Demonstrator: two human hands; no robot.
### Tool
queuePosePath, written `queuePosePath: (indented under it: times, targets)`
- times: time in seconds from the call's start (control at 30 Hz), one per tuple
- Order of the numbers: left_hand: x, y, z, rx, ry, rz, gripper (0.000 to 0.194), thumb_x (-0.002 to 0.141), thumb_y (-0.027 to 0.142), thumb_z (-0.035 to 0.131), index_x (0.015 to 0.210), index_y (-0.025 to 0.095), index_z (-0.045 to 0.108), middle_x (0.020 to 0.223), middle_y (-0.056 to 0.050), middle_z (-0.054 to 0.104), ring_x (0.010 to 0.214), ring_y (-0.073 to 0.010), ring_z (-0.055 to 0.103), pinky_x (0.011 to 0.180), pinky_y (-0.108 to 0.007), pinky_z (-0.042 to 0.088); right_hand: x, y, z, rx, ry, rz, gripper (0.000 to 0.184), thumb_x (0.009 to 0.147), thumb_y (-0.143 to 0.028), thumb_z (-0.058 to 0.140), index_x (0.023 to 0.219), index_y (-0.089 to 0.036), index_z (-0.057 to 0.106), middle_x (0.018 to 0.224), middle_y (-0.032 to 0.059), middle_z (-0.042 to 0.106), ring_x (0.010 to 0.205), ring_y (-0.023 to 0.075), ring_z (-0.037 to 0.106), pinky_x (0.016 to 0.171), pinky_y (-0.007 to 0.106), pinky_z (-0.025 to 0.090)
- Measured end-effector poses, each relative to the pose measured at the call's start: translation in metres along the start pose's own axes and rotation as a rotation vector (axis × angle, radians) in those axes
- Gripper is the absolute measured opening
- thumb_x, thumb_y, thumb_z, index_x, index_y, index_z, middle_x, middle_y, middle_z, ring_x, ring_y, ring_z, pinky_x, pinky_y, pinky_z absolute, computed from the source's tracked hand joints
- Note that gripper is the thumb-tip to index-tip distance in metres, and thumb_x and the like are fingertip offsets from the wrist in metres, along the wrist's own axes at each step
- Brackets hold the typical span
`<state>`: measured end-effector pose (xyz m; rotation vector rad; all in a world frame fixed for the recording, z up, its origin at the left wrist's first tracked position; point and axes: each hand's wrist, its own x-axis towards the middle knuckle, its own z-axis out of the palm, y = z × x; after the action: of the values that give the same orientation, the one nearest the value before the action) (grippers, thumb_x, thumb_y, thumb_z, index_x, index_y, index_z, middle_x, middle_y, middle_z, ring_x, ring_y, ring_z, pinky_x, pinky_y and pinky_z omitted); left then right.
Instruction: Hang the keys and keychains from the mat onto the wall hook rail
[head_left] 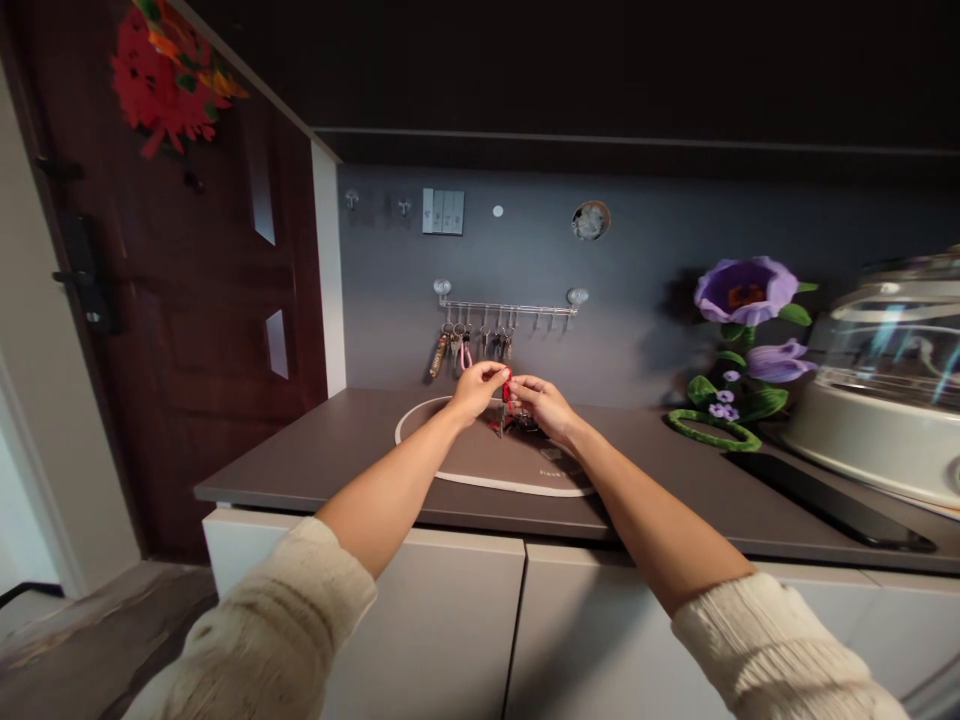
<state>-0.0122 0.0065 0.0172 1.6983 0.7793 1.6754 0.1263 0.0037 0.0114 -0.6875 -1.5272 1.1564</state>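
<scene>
Between my two hands is a red cord (508,388), with a key (502,420) hanging below it. My left hand (475,388) pinches the top of the cord between thumb and fingers. From the other side, my right hand (546,404) is closed on the same cord. Below them, more keys and red bits (525,424) lie on an oval mat (480,462) with a pale rim; my right hand partly hides them. Just behind my hands, several keys and key rings (456,345) hang from a hook rail (510,309) on the wall.
The mat lies on a dark countertop (322,440) above pale cabinets. To the right are a purple flower ornament (750,290), a black phone-like slab (832,500) and a large appliance with a clear dome (885,430). A dark red door (202,350) stands at the left.
</scene>
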Motion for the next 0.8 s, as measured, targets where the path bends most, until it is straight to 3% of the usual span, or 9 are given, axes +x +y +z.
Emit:
queuePosePath:
  times: [0.5,0.8]
  targets:
    - [-0.003,0.009,-0.001,-0.011,0.027,-0.013,0.021,0.067,0.03,0.062,0.078,0.013,0.066,0.078,-0.005,0.067,0.074,-0.0135,0.057,0.076,-0.027,0.042,0.002,0.003,0.002,-0.07,0.013,-0.082,0.027,0.064,-0.04,0.067,0.079,-0.018,0.062,0.075,-0.0013,0.06,0.066,0.01,0.05,0.067,0.024,0.038]
    - [-0.001,0.001,-0.002,0.003,0.19,-0.076,0.015,0.07,0.026,0.059,0.076,0.013,0.064,0.071,-0.003,0.064,0.067,-0.0118,0.055,0.069,-0.025,0.042,0.018,-0.009,-0.005,-0.041,0.133,-0.15,0.025,0.06,-0.038,0.068,0.071,-0.017,0.06,0.07,-0.0012,0.059,0.065,0.0094,0.048,0.067,0.024,0.037]
